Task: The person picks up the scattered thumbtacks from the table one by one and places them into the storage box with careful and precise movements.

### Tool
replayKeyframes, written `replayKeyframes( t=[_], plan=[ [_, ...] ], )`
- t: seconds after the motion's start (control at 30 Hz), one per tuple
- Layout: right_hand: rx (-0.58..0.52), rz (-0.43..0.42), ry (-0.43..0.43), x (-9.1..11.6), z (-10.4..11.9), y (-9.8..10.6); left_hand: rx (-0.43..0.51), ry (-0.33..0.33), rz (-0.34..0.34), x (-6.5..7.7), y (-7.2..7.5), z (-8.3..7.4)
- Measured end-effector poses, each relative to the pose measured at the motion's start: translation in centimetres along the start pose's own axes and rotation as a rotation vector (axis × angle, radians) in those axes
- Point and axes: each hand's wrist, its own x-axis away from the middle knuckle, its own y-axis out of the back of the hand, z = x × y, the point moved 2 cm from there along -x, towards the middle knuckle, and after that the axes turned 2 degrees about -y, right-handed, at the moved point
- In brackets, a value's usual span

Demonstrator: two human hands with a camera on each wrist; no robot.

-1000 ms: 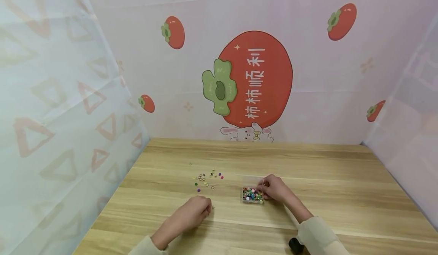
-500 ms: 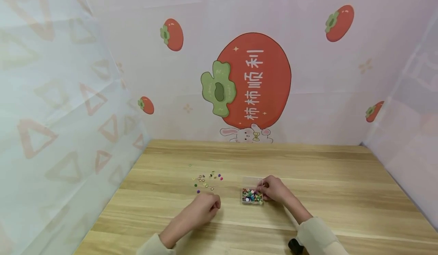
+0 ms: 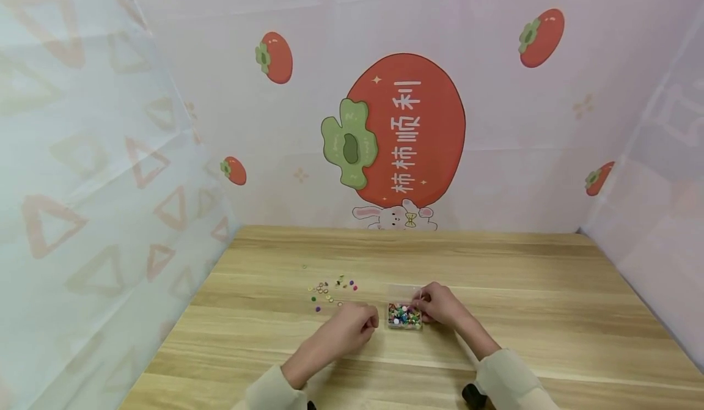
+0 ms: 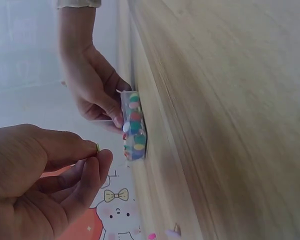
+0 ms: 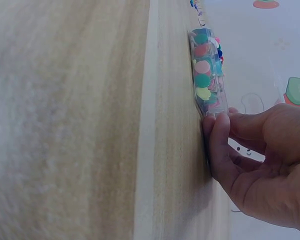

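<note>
My left hand point(image 3: 351, 327) pinches a small yellow-green thumbtack point(image 4: 97, 148) between thumb and forefinger. It is just left of a clear plastic box point(image 3: 404, 327) full of many-coloured thumbtacks. In the head view, the hand covers the tack itself. My right hand point(image 3: 442, 303) grips the right side of the box, thumb and fingertips at its end wall in the right wrist view. The box stands on the table with its clear lid point(image 3: 404, 290) swung back. Behind my left hand lie loose thumbtacks point(image 3: 321, 288), some coloured side up, others showing their metal undersides.
The wooden table point(image 3: 495, 275) meets a printed backdrop point(image 3: 495, 184) at its far edge, with patterned sheets along both sides. A black band point(image 3: 473, 396) shows at my right sleeve.
My left hand has moved right and slightly away from me with the thumbtack, from near the scattered tacks to beside the box. The right hand keeps its hold on the box.
</note>
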Motion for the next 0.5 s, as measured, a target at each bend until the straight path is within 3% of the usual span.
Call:
replayKeyframes(
  t=[0.27, 0.5],
  plan=[
    [-0.018, 0.008, 0.012, -0.2, -0.3, -0.1, -0.009, -0.005, 0.007, -2.1, -0.6, -1.2],
    [-0.045, 0.018, 0.023, -0.2, -0.4, 0.1, -0.038, -0.066, -0.024, -4.0, -1.5, -1.6]
  ],
)
